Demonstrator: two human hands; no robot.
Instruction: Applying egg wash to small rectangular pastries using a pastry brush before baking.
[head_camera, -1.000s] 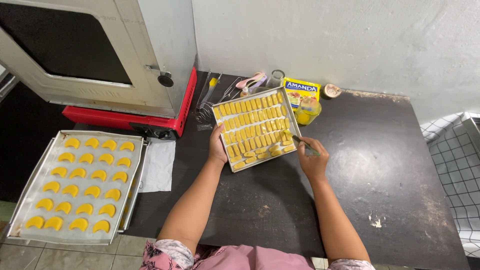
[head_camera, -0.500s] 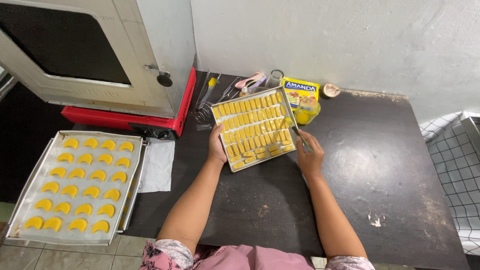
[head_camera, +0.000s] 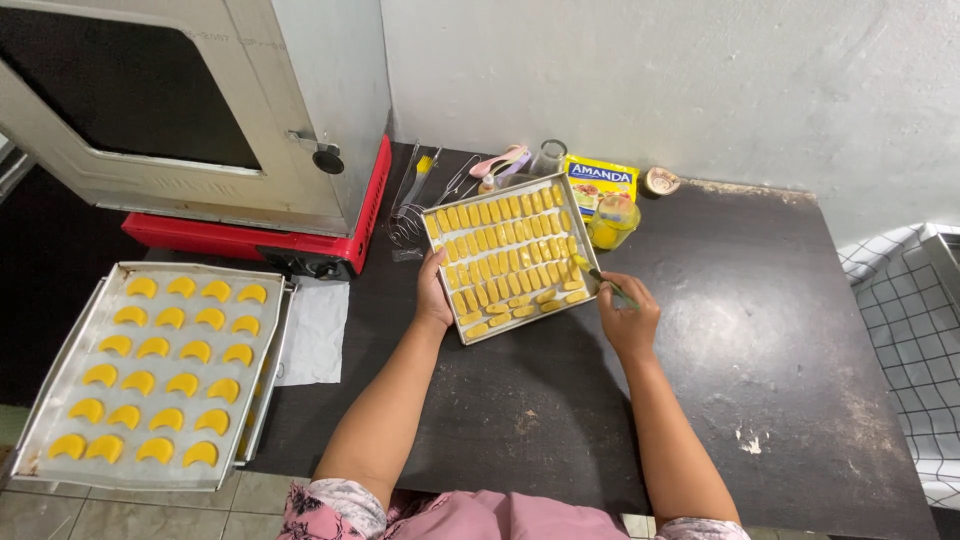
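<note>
Here, a person brushes yellow glaze onto rows of small oblong cookies on a square baking tray (head_camera: 455, 215) set at an angle on a dark tabletop (head_camera: 760, 330). The left hand (head_camera: 432, 292) steadies the tray's near-left edge, fingers pressed together along the rim. The right hand (head_camera: 628, 318) pinches a thin pastry brush (head_camera: 598, 276), its bristles touching the cookies by the tray's right side. A yellow cup (head_camera: 612, 222) of glaze stands just beyond the tray's right corner, beside a yellow packet (head_camera: 600, 180). To the left, a larger tray (head_camera: 75, 350) of crescent-shaped cookies rests below an oven (head_camera: 200, 110) on a red stove (head_camera: 250, 240). Done well, the step likely calls for light, even strokes along each cookie, the tray held firm, and little glaze on the brush so none pools between rows.
</note>
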